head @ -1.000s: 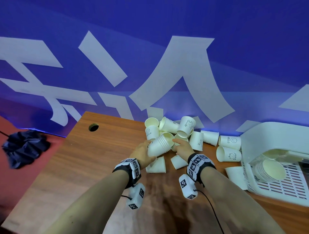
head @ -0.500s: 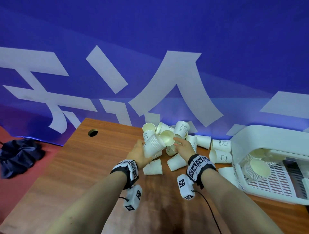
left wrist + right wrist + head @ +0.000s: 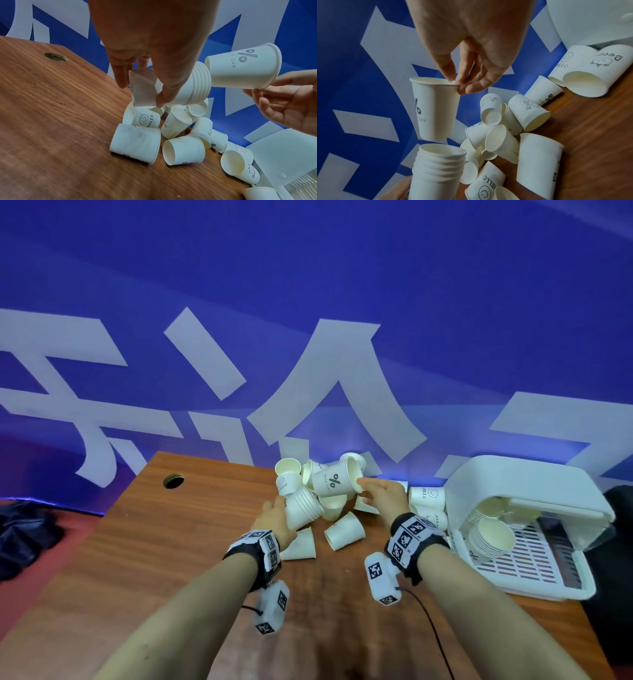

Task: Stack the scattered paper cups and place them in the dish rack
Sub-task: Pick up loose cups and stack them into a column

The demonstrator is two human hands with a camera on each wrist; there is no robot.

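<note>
A lone paper cup [image 3: 335, 481] printed with a percent sign hangs just above and to the right of the nested stack [image 3: 303, 507], its base turned toward the stack's open mouth. The right hand [image 3: 383, 495] pinches this cup at the rim, thumb outside and fingers [image 3: 448, 70] hooked over the lip; the left hand [image 3: 274, 517] grips the stack near its base, fingers [image 3: 120, 75] curled around the lowest cup.

To seat the cup cleanly, it seems best to bring its base square to the stack's mouth, line up the two axes, then slide it in and let go of the rim only once it has dropped home. A tilted entry could catch on the top rim and dent the thin paper. The stack hand should stay firm but not squeeze.

By count, the stack shows about seven rolled rims in the left wrist view. Below and beside it, at least a dozen loose cups [image 3: 344, 531] lie tipped on the tabletop [image 3: 164, 542]; overlap in the pile hides the exact total. To the stack's right, the white dish rack [image 3: 534, 563] already holds two nested stacks lying on their sides, their cups too close to number.

Left of the stack, one round cable hole [image 3: 173, 481] marks the tabletop.
</note>
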